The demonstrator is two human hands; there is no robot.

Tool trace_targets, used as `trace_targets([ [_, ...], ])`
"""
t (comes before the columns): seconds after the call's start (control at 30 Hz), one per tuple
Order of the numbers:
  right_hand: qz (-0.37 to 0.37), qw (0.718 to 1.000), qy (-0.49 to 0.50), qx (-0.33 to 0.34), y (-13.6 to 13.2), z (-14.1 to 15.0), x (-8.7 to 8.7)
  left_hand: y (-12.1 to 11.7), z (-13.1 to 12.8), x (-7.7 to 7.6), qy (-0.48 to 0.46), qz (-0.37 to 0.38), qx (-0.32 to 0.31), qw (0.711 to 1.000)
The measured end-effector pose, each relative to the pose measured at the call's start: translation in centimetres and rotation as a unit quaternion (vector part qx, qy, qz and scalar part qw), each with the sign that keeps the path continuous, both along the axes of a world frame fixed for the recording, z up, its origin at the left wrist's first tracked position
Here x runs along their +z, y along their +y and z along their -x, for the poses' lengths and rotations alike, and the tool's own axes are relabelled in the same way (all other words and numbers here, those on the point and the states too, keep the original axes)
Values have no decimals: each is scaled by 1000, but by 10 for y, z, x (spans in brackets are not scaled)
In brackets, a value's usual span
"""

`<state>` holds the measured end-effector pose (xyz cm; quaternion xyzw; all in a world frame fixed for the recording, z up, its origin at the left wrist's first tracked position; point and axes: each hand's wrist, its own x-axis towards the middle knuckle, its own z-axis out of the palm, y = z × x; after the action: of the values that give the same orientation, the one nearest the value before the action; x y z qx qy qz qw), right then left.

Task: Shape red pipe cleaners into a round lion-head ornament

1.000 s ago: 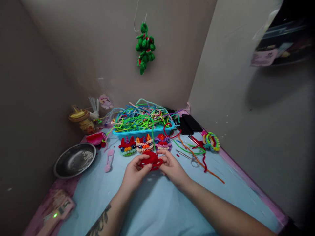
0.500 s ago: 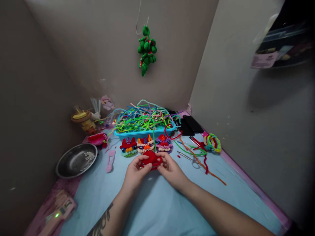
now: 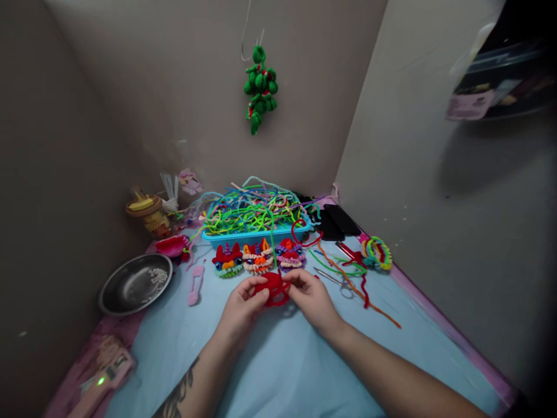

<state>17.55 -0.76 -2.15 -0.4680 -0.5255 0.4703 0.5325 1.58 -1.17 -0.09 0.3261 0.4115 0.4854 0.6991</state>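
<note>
Between my two hands is a red fuzzy piece (image 3: 273,285), apparently bent from pipe cleaners, with open loops along its lower edge. My left hand (image 3: 244,302) pinches its left side between thumb and fingers. On the other side, my right hand (image 3: 311,296) is closed on its right edge. Just beyond stand three colourful fuzzy animal faces: a red and green one (image 3: 227,260), an orange and cream one (image 3: 258,257) and a purple and red one (image 3: 290,255). A green pipe cleaner (image 3: 273,244) hangs down close behind the red piece.
A blue tray (image 3: 243,237) heaped with pipe cleaners stands at the back. Scissors (image 3: 335,278) and loose pipe cleaners lie to the right, near dark phone-like slabs (image 3: 337,222). At left are a metal bowl (image 3: 136,284) with white beads, a pink clip (image 3: 195,285) and a glue gun (image 3: 102,377).
The red piece has turned and shifted slightly right, so its lower loops show more openly. My right hand has moved a little right with its edge.
</note>
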Motion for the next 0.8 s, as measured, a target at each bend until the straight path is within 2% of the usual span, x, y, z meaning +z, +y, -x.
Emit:
trace_targets([
  [0.17,19,998,52,9,3,1,2,0,2,5,-35,31,-34,998],
  [0.4,34,998,42,32,2,0,2,0,4,3,-20,26,-49,998],
  [0.57,4,998,-39,38,-1,-1,0,0,2,2,-22,19,-49,998],
  [0.8,-119,972,-200,21,-7,-3,0,1,3,-2,-24,17,-39,999],
])
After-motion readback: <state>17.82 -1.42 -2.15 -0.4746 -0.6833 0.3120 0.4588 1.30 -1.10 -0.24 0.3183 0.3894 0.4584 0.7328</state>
